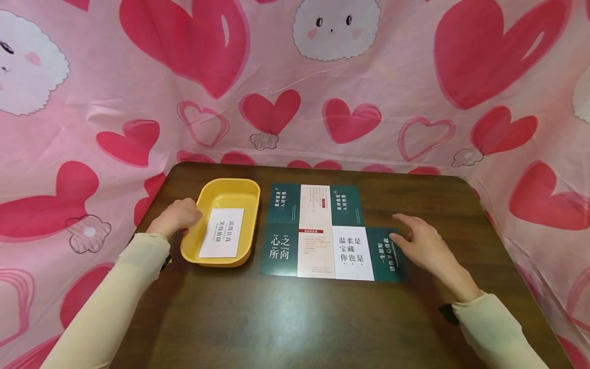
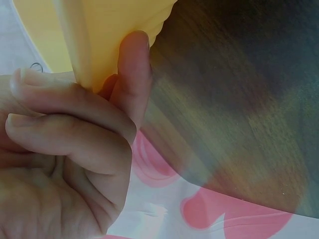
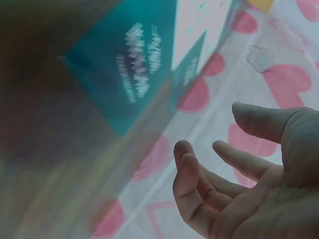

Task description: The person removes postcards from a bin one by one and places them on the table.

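While the left hand (image 1: 177, 215) pinches the near-left rim of the yellow tray (image 1: 209, 192), thumb and curled fingers (image 2: 75, 102) clamped on its wall, a white card (image 1: 222, 233) lies inside it. On the brown counter (image 1: 295, 318), the right hand (image 1: 426, 248) hovers with a loose, spread grip, fingertips at the edge of the rightmost green card (image 1: 384, 253), last in a row of cards.
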### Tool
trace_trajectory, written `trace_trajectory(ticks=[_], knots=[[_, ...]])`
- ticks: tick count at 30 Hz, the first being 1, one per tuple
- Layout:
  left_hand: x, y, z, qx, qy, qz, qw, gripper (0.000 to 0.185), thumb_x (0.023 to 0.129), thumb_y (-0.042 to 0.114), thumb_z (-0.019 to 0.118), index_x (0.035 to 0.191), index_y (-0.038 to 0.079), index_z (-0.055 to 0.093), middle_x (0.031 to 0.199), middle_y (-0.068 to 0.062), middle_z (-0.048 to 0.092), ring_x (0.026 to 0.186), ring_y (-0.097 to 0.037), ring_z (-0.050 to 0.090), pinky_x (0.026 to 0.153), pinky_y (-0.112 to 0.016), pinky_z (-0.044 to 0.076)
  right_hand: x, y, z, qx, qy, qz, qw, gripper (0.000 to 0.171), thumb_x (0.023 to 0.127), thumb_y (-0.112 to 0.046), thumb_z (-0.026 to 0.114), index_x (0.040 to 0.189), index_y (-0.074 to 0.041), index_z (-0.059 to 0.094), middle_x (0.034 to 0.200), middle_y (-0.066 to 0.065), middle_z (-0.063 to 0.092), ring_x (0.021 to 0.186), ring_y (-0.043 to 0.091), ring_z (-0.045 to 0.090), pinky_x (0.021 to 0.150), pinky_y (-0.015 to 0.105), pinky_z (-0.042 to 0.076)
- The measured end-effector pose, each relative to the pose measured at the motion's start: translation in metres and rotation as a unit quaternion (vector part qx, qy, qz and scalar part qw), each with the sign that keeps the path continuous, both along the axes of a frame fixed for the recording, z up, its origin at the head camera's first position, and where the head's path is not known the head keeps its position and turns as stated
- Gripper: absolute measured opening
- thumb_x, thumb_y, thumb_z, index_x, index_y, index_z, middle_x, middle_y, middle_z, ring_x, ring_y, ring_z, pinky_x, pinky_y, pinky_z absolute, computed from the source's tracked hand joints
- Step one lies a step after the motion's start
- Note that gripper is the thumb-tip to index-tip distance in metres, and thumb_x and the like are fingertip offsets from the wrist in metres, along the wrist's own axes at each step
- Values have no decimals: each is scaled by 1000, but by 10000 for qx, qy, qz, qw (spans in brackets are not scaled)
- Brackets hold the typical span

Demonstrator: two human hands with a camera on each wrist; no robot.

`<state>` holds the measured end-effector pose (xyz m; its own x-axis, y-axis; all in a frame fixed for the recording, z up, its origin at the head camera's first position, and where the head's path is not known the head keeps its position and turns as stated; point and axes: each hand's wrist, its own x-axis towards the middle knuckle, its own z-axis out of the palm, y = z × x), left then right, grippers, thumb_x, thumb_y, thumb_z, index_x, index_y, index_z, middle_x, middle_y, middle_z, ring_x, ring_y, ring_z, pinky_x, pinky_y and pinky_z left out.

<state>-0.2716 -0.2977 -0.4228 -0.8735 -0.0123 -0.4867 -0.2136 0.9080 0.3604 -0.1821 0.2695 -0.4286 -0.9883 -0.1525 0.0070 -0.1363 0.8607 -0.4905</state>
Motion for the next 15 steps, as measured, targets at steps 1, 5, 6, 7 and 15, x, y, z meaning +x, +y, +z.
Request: trace_trajectory(ticks=[1, 5, 6, 7, 15], knots=[[0, 0, 0, -2, 1, 3, 10000, 29, 97, 13, 50, 110, -13, 53, 75, -16, 56, 52, -23, 53, 50, -27, 47, -2, -2, 2, -28, 8, -7, 10000, 58, 99, -21, 73, 149, 1, 52, 133, 31, 60, 79, 25, 59, 64, 37, 51], [0, 0, 0, -13, -8, 11, 10000, 29, 97, 13, 50, 109, -13, 53, 75, -16, 56, 53, -24, 54, 50, -27, 47, -6, -10, 10, -113, 85, 14, 9999, 58, 99, -22, 73, 149, -1, 53, 132, 29, 62, 81, 27, 61, 65, 38, 52], [0, 0, 0, -21, -14, 8, 10000, 29, 98, 13, 50, 109, -13, 53, 75, -16, 56, 53, -24, 55, 50, -27, 48, -7, -12, 11, -139, 100, 29, 9998, 57, 99, -22, 73, 148, -1, 54, 132, 28, 63, 82, 28, 62, 66, 39, 53], [0, 0, 0, -23, -23, 16, 10000, 29, 98, 13, 50, 109, -13, 53, 75, -16, 56, 53, -24, 55, 50, -27, 48, -8, -14, 13, -150, 126, 47, 9998, 56, 99, -22, 73, 147, -1, 55, 132, 27, 63, 84, 29, 63, 68, 41, 55], [0, 2, 2, -29, -75, 70, 9999, 29, 98, 14, 51, 111, -13, 53, 75, -16, 57, 53, -24, 55, 50, -28, 47, -12, -33, 27, -360, 145, 101, 9992, 51, 99, -20, 73, 144, -2, 59, 132, 26, 65, 95, 34, 65, 79, 52, 57]])
